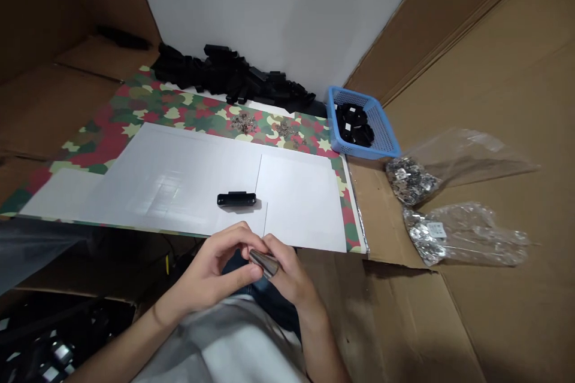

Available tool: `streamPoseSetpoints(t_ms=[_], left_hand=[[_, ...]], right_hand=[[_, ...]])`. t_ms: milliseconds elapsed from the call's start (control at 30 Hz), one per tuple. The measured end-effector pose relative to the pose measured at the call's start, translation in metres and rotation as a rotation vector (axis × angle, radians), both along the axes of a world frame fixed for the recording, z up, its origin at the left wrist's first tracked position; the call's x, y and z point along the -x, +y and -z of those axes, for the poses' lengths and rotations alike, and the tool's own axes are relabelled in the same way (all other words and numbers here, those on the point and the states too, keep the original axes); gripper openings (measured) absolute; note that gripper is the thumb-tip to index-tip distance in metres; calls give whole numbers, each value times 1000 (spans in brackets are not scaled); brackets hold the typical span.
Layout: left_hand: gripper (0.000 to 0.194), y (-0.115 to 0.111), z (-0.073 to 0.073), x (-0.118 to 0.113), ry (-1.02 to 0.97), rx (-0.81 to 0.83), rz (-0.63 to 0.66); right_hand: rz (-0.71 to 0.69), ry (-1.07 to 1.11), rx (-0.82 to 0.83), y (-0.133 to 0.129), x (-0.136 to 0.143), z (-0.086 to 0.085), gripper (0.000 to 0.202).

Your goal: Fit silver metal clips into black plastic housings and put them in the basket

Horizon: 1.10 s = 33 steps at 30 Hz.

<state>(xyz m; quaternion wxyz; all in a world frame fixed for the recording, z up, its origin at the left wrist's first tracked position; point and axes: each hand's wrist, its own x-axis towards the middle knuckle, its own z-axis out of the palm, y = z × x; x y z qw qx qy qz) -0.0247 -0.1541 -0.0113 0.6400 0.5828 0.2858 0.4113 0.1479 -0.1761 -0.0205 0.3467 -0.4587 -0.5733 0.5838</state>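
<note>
Both my hands meet in front of my lap, just off the near edge of the table. My right hand [291,269] is closed around a tapered, shiny metal piece [265,263], whose wider end points back toward me. My left hand [215,269] curls in from the other side, its thumb tip beside the metal piece and its fingertips against my right fingers. Whatever the left fingertips grip is hidden. A short black plastic block [236,198] lies on the white sheet [193,161] beyond my hands.
Two heaps of small metal parts [244,123] sit on the camouflage cloth [179,109]. Black pieces [233,75] are piled along the back wall. At the right stand a blue basket [386,134] with black parts and two plastic bags of metal pieces [424,236]. Cardboard walls [494,84] enclose the place.
</note>
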Motion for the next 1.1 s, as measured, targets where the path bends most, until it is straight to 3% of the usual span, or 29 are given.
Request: streamPoseSetpoints(t_ms=[167, 400, 700, 867, 1000, 1100], left_hand=[[16, 6, 0, 0, -228, 176, -35], [21, 7, 1, 0, -236, 204, -9], [22, 9, 13, 4, -484, 459, -20], [20, 12, 12, 9, -330, 297, -118], [13, 12, 8, 7, -218, 133, -111], [12, 10, 6, 4, -145, 78, -126]], right_hand=[[11, 95, -5, 3, -3, -5, 37], [107, 86, -60, 3, 7, 2, 34], [97, 99, -56, 5, 17, -6, 37], [131, 111, -35, 5, 12, -11, 40], [111, 86, -80, 7, 11, -10, 37], [119, 168, -20, 8, 14, -7, 37]])
